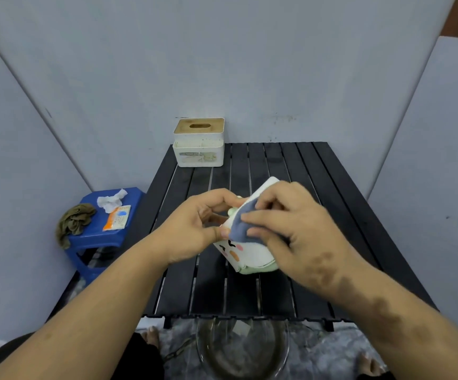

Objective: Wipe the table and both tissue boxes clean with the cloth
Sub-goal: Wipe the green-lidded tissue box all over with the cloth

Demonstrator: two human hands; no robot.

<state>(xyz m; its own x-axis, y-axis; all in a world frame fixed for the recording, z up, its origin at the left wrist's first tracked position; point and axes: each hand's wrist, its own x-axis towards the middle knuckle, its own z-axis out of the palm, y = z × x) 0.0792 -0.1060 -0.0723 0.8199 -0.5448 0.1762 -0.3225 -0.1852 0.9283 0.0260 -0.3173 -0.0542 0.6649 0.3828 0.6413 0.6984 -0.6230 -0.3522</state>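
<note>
Blue stool point(104, 237) beside slatted table point(291, 165), holding rag point(74, 220).

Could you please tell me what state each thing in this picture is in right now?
Cartoon tissue box: tilted, held over the table.
Blue cloth: pressed on that box.
Left hand: grips the box.
Right hand: holds the cloth.
Wooden-lid tissue box: upright, lid on, far left corner.
Black table: streaky.
Brown rag: crumpled on the stool.
</note>
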